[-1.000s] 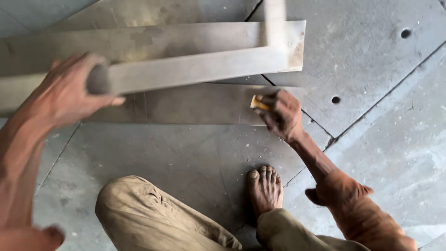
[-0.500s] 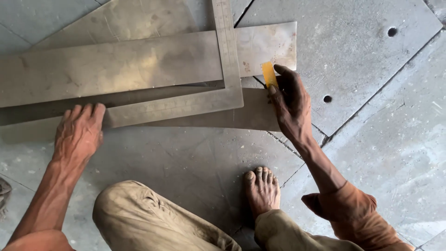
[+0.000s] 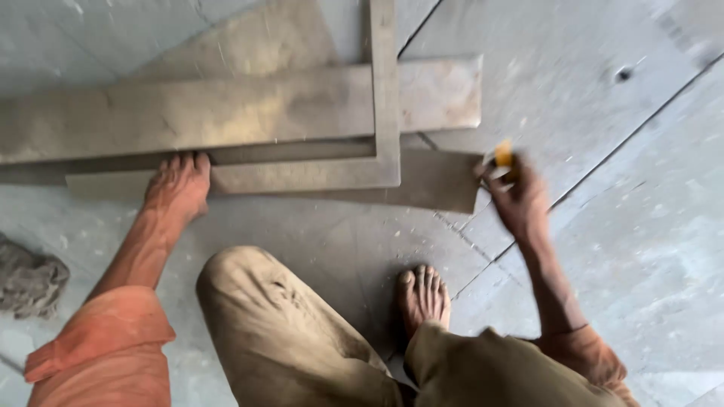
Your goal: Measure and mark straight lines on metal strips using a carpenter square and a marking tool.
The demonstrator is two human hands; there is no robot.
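Long metal plates (image 3: 226,113) lie on the floor (image 3: 603,226) with an L-shaped metal square (image 3: 386,143) on top. The left hand (image 3: 179,186) presses flat, fingers spread narrow, on the square's lower arm. The right hand (image 3: 519,197), blurred, pinches a small yellow marker (image 3: 502,154) at the lower plate's right end.

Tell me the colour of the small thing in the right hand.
Yellow-orange, seen in the head view: small thing in right hand.
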